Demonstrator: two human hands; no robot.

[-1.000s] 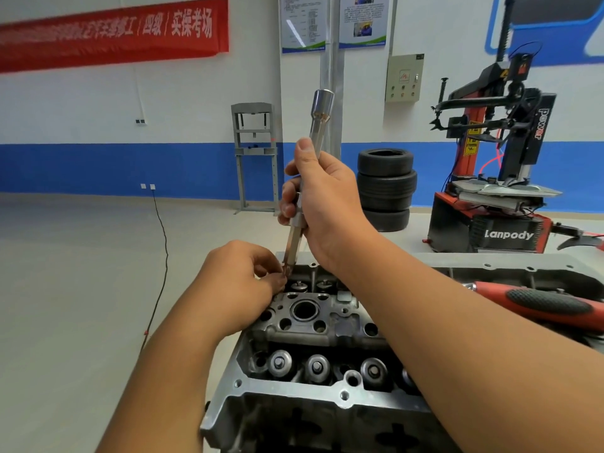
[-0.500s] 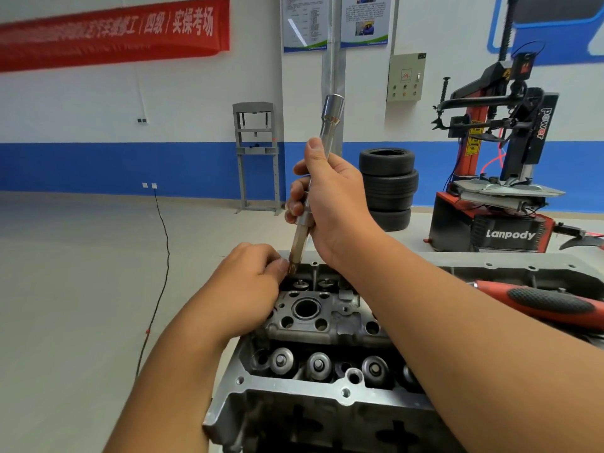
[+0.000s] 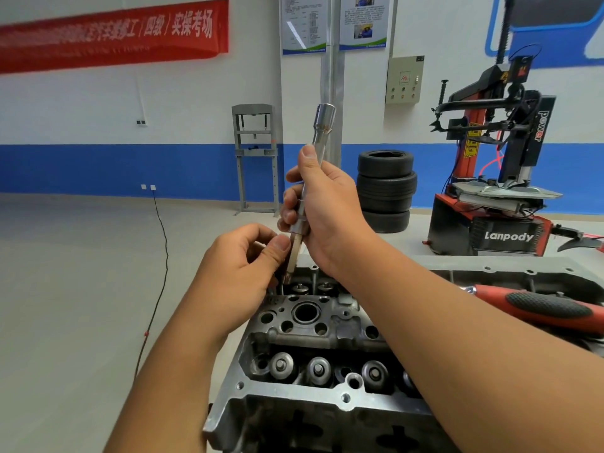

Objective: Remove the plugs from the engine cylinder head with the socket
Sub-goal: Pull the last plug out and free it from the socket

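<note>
Cylinder head (image 3: 313,325): grey casting at lower centre, valve springs in a row along its near side, a round bore in the middle of its top face.
Socket tool (image 3: 312,178): long chromed socket on an extension, tilted slightly, wide end up, narrow tip down at the far left corner of the cylinder head.
Right hand (image 3: 327,210): fingers curled round the middle of the socket tool, thumb laid up along the shaft; its forearm crosses over the right part of the head and hides it.
Left hand (image 3: 242,269): fingers bent, thumb and fingertips pinching the lower end of the socket tool just above the head; whether a plug is between them cannot be told.
Red-handled tool (image 3: 542,308): lies at the right, behind the right forearm, on a grey cover.
Tyre changer (image 3: 496,178): red and black, far right.
Stacked tyres (image 3: 385,188): against the blue-banded wall, behind the right hand.
Shop press (image 3: 256,158): grey frame by the wall.
Cable (image 3: 160,256): black, runs across the floor at left.
Red banner (image 3: 111,37): on the wall, upper left.
</note>
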